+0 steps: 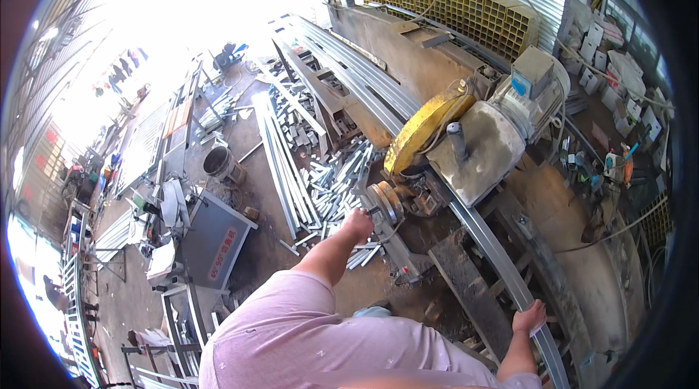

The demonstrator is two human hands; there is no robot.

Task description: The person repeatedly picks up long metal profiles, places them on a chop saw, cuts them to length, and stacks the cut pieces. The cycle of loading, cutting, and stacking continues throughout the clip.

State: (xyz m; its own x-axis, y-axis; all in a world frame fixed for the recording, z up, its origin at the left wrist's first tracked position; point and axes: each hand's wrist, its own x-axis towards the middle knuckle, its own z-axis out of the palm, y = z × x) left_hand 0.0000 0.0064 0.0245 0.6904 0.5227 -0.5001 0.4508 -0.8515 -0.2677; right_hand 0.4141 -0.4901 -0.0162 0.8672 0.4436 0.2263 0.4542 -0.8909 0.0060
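My left hand [357,226] is closed at the clamp handwheel [388,203] of a cut-off saw; the part inside the fist is mostly hidden. The saw has a yellow blade guard [428,127], a dusty grey motor [537,94] and a dark upright handle [456,140]. My right hand [530,316] wraps round a long grey metal tube [486,243]. That tube runs up from the lower right and passes under the saw head. More long metal tubes [357,72] lie beyond the saw, in line with it.
Short metal offcuts [338,185] are heaped on the floor left of the saw, beside long thin bars [280,163]. A dark bucket [223,164] and a grey machine cabinet [215,240] stand farther left. Yellow square tubes [459,14] are stacked at the back. Cables hang at right.
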